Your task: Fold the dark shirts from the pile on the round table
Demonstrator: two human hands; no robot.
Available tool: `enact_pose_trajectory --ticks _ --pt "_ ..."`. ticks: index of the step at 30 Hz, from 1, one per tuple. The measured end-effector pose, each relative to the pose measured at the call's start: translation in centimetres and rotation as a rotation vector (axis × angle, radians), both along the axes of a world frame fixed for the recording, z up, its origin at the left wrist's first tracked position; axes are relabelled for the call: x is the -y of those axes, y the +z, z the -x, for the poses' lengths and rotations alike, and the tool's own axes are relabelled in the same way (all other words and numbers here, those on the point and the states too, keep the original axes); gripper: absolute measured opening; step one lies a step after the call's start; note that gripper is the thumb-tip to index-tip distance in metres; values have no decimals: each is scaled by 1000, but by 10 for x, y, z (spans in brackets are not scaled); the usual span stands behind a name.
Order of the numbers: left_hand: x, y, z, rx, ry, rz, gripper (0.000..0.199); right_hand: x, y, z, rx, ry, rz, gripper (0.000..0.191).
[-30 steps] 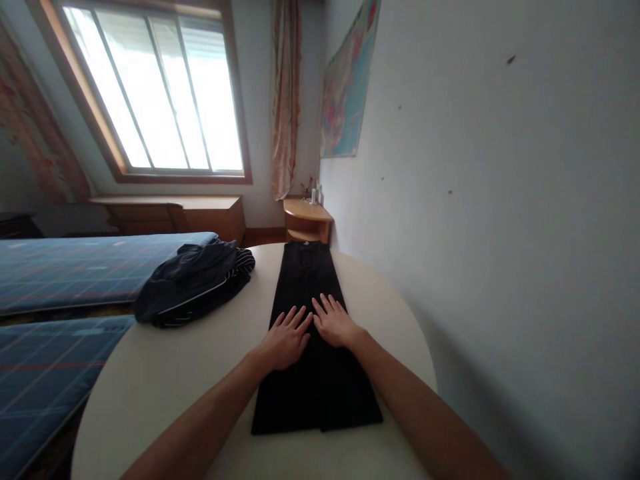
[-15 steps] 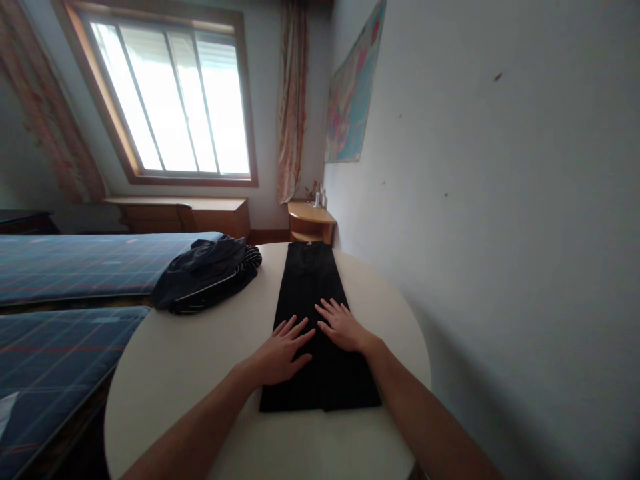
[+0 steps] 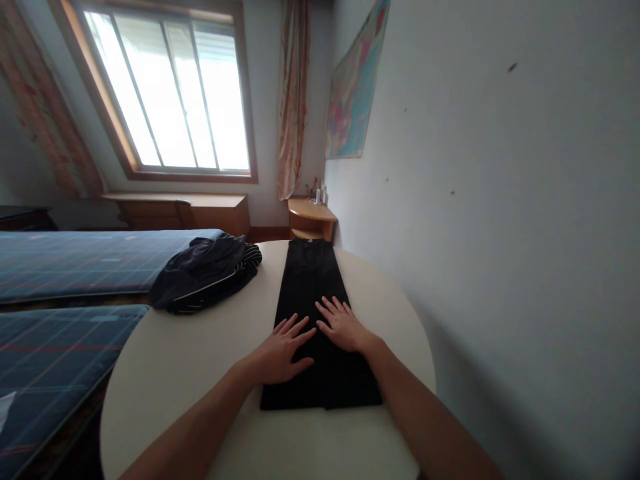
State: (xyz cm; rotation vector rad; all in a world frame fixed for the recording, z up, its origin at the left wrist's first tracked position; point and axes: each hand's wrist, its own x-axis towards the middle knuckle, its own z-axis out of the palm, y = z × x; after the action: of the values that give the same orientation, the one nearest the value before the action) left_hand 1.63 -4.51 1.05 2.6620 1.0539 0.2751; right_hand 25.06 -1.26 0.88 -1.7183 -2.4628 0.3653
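Note:
A long black garment (image 3: 310, 280), perhaps folded trousers, lies flat on a round white table (image 3: 180, 373), its narrower end toward the window and its wider end toward me. My left hand (image 3: 283, 350) rests on the left side of the cloth, fingers spread and thumb pointing right. Higher up on its right side lies my right hand (image 3: 343, 325), palm down with the fingers apart. Neither hand grips anything. The fingertips of the two hands come close together near the middle of the cloth.
A crumpled dark garment with white stripes (image 3: 207, 273) sits on the table's left edge. Blue plaid mattresses (image 3: 65, 267) stand at the left. A bare wall (image 3: 500, 233) runs along the right. Beyond the table are a small corner shelf (image 3: 313, 212) and a wooden desk (image 3: 220, 212).
Both hands stay spread in nearly the same spots on the black garment. The view has shifted very slightly; nothing has been picked up or let go.

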Motion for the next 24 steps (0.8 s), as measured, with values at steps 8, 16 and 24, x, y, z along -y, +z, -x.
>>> enact_pose_trajectory --ticks 8,16,24 --pt "11 18 1 24 -80 70 66 3 9 -8 -105 158 -129 48" --pt "12 25 -2 182 -225 118 32 -2 11 -13 -256 309 -210 23" --pt "18 27 -6 222 -287 137 24 3 18 -4 -137 297 -263 17"
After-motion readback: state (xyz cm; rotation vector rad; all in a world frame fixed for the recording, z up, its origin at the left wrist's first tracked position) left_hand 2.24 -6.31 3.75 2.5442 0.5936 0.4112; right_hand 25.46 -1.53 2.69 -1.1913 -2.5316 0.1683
